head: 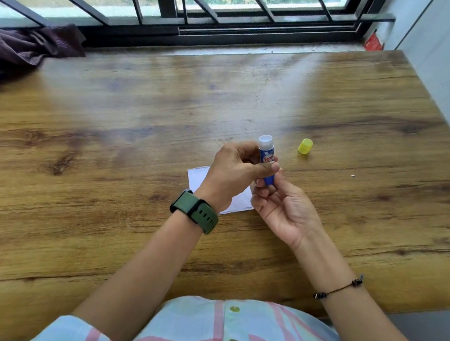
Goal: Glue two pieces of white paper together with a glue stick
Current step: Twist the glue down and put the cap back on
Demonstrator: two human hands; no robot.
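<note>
Both hands, left hand (236,166) and right hand (280,202), are gripping the uncapped glue stick (266,159) above the paper (197,177) near the table's (107,122) middle. Its yellow cap (305,146) is lying toward the right edge. Gluing and joining are probably still waiting.

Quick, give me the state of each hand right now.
Left hand: fingers and thumb pinch the uncapped blue glue stick at mid-body.
Right hand: palm up, fingertips grip the stick's bottom end.
</note>
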